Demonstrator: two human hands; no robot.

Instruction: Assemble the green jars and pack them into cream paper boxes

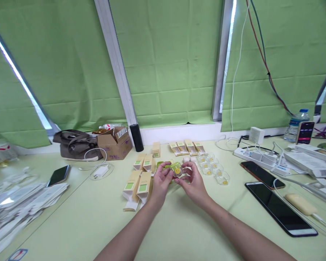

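Between my two hands is a small clear plastic case (177, 170) with a round yellow sticker and something green in or behind it. My left hand (162, 181) grips its left side with thumb and fingers. The fingers of my right hand (193, 182) pinch its right side. Just right of my hands, several similar clear cases (212, 165) with yellow stickers stand in rows. Beside my left hand lie several beige cartons (144, 185) with green labels, some with flaps open. Small white pieces (189, 159) sit behind my hands, partly hidden.
More open cartons (188, 148) and one upright carton (156, 149) stand farther back. A cardboard box (115, 143), a black cylinder (136, 137) and a grey bag (77, 145) are at the back left. Phones (281, 208), cables and a power strip (260, 159) occupy the right.
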